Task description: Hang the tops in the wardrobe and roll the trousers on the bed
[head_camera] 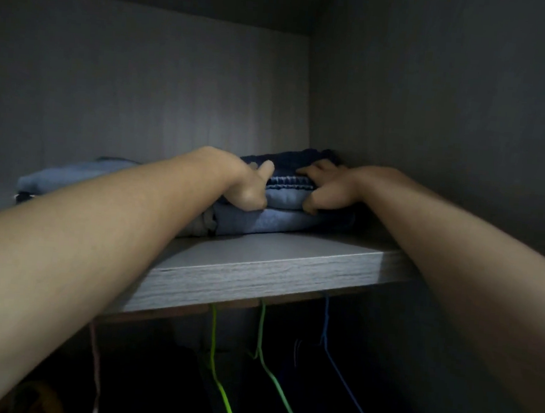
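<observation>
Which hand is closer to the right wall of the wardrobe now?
Right. The right hand grips the right end of the folded trousers, close to the wall; the left hand grips their left end, farther off.

open shelf (260, 264) front, side wall (434, 121) crowding stack (283, 220)

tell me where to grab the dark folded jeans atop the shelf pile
The two side edges, from the open front: the dark folded jeans lie flat in the back corner; the left hand and right hand clamp them there.
</observation>
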`<state>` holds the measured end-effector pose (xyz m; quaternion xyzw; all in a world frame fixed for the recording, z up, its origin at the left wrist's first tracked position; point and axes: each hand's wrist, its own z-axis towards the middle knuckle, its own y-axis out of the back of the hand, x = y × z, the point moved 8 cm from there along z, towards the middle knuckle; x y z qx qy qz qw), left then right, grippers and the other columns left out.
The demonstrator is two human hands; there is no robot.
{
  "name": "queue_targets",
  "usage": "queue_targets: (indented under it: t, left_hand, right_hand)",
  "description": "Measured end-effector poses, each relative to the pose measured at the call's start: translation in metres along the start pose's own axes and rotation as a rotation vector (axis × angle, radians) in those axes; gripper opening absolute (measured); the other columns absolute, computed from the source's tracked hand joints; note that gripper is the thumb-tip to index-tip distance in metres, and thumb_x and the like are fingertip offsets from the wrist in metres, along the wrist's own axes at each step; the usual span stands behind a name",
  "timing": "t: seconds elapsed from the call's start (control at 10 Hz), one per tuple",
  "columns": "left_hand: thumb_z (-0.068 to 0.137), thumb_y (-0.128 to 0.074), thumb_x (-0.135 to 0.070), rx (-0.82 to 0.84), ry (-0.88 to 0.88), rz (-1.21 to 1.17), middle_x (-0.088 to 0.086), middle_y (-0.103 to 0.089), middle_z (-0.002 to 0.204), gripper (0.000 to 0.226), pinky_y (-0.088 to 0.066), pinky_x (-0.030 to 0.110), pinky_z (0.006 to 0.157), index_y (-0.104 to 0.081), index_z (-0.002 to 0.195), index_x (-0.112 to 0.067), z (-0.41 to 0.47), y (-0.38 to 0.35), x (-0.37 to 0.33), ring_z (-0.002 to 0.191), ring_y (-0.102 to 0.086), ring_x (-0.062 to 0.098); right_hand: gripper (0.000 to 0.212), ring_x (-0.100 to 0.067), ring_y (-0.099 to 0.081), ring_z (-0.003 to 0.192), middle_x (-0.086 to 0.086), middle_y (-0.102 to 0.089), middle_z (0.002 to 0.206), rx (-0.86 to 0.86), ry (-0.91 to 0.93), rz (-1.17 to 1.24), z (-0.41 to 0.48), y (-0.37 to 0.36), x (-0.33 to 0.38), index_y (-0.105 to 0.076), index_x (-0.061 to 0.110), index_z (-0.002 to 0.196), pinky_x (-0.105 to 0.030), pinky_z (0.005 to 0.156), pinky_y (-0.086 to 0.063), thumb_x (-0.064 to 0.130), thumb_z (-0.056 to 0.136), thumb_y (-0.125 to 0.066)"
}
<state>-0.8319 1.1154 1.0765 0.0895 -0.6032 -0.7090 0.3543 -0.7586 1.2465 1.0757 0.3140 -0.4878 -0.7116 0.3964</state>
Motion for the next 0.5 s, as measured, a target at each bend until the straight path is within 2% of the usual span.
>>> queue_targets:
  t: [0.1,0.2,0.3,0.4,0.5]
  left_hand:
    - [0.098,-0.051,-0.043,-0.15,-0.078,0.041,0.017,-0.053,0.13,0.037,-0.038,0.035,0.08,-0.032,0.118,-0.019,-0.022,0.013,-0.004,0.096,-0.049,0.031]
    - [0.099,-0.048,-0.044,-0.266,-0.079,0.071,0.013,-0.054,0.137,0.046,-0.043,0.036,0.09,-0.041,0.139,-0.021,-0.042,0.022,-0.005,0.116,-0.053,0.034]
    - [0.102,-0.031,-0.05,-0.389,0.004,0.177,0.011,-0.053,0.14,0.047,-0.04,0.038,0.086,-0.037,0.146,-0.034,-0.072,0.024,-0.003,0.122,-0.053,0.034]
    - [0.103,-0.021,-0.05,-0.483,0.061,0.23,0.012,-0.061,0.128,0.046,-0.034,0.038,0.074,-0.045,0.137,-0.032,-0.106,0.026,-0.004,0.114,-0.057,0.035]
    - [0.103,-0.02,-0.049,-0.568,0.1,0.263,0.012,-0.063,0.123,0.044,-0.035,0.039,0.073,-0.05,0.125,-0.026,-0.136,0.031,0.004,0.11,-0.058,0.036]
  right_hand:
    - [0.088,-0.033,-0.018,0.149,-0.001,-0.005,0.166,-0.065,0.029,-0.055,-0.01,0.001,0.006,-0.007,0.032,0.158,-0.045,0.12,-0.025,0.041,0.088,-0.06]
    - [0.078,-0.028,-0.042,0.136,-0.003,-0.034,0.156,-0.257,0.09,-0.035,-0.036,0.016,0.004,-0.029,0.031,0.153,-0.041,0.109,-0.04,0.044,0.085,-0.065]
    - [0.07,-0.025,-0.053,0.123,-0.001,-0.049,0.142,-0.401,0.077,0.006,-0.067,0.027,-0.001,-0.043,0.034,0.144,-0.034,0.093,-0.048,0.044,0.079,-0.069]
    - [0.058,-0.026,-0.057,0.118,-0.002,-0.055,0.137,-0.482,0.016,0.094,-0.091,0.03,-0.005,-0.051,0.031,0.14,-0.033,0.084,-0.048,0.043,0.084,-0.065]
    - [0.045,-0.026,-0.061,0.108,-0.003,-0.063,0.125,-0.635,0.013,0.137,-0.122,0.043,-0.002,-0.059,0.028,0.13,-0.031,0.073,-0.045,0.045,0.088,-0.06]
